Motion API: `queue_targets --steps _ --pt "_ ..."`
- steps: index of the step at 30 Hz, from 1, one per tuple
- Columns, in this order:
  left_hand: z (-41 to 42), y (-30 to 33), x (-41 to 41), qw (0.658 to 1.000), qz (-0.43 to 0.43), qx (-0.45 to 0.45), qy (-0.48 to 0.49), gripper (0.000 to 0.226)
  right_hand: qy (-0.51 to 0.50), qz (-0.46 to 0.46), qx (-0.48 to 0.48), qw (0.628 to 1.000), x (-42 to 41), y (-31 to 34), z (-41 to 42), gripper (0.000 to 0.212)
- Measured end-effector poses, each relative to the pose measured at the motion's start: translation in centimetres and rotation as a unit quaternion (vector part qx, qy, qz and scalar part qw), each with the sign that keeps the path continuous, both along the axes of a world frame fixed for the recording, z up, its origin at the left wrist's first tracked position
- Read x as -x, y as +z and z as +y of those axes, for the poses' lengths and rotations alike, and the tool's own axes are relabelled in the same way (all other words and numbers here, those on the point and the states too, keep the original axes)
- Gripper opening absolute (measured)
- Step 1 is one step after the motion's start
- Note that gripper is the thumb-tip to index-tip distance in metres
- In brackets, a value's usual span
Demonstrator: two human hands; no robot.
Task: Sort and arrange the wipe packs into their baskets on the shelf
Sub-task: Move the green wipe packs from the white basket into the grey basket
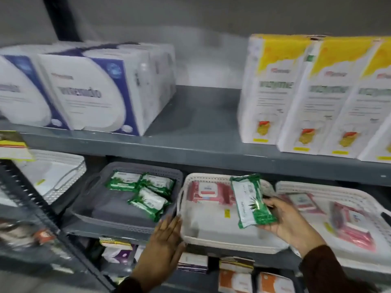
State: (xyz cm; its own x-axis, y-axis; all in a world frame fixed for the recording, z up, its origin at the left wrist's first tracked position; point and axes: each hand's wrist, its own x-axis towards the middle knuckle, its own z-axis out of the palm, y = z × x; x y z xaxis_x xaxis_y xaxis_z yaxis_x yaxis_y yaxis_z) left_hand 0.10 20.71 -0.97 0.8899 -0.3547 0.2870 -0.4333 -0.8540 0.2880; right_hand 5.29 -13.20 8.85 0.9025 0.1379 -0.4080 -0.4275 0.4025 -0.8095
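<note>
Here, three green packs [142, 192] binned.

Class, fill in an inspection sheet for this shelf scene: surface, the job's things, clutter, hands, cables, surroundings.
Surface: grey metal shelf, two tiers in view.
Job's things: grey basket holds three green wipe packs; white basket holds a pink wipe pack; far-right white basket holds more pink packs.
Clutter: nothing seen.
Hands: left hand rests on the white basket's front corner; right hand holds a green pack above it.
Cables: nothing seen.
Surroundings: blue-and-white boxes and yellow-topped cartons on the upper tier.
</note>
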Motion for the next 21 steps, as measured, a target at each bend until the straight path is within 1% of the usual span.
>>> queue_targets --steps 3,5,6,7,8,9,11,14,16,17,18,20,21 --pt "5.8 0.5 -0.2 0.997 0.023 -0.017 0.071 0.063 0.057 -0.023 0.025 0.998 -1.7 -0.9 8.3 0.037" --pt "10.1 0.9 -0.4 0.991 0.05 -0.023 0.119 0.077 0.076 -0.026 0.051 0.995 -3.0 -2.2 14.4 0.037" --pt "12.0 0.9 -0.4 0.988 0.057 -0.02 0.141 0.088 0.091 -0.032 0.069 0.993 -3.6 -2.8 17.2 0.043" --pt "14.2 0.8 -0.2 0.985 0.063 -0.016 0.161 0.099 0.112 -0.034 0.09 0.989 -4.3 -3.4 20.3 0.054" --pt "16.1 0.7 0.0 0.982 0.072 -0.011 0.173 0.105 0.128 -0.033 0.103 0.986 -4.8 -4.0 23.0 0.061" --pt "17.7 0.6 0.2 0.981 0.073 -0.009 0.179 0.106 0.139 -0.033 0.112 0.983 -5.2 -4.6 25.6 0.06" --pt "20.4 0.5 0.2 0.982 0.058 -0.013 0.181 0.101 0.152 -0.04 0.104 0.982 -6.0 -5.4 30.3 0.05" --pt "22.6 0.6 0.1 0.984 0.041 -0.008 0.171 0.086 0.172 -0.066 0.11 0.977 -6.6 -5.4 35.9 0.05" --pt "23.2 0.8 0.1 0.986 0.033 -0.001 0.163 0.074 0.173 -0.087 0.135 0.972 -7.2 -5.8 38.7 0.044" --pt "23.3 0.9 0.0 0.986 0.032 0.002 0.162 0.068 0.171 -0.092 0.16 0.968 -7.5 -6.0 39.9 0.04" --pt "23.2 0.9 0.0 0.987 0.031 0.0 0.16 0.064 0.175 -0.104 0.21 0.956 -7.6 -6.3 40.7 0.038" --pt "23.2 0.7 -0.1 0.986 0.03 -0.007 0.162 0.059 0.2 -0.137 0.324 0.915 -7.6 -6.9 41.9 0.04" --pt "23.1 0.6 -0.1 0.986 0.027 -0.013 0.164 0.058 0.212 -0.154 0.359 0.896 -7.5 -7.1 42.3 0.041"
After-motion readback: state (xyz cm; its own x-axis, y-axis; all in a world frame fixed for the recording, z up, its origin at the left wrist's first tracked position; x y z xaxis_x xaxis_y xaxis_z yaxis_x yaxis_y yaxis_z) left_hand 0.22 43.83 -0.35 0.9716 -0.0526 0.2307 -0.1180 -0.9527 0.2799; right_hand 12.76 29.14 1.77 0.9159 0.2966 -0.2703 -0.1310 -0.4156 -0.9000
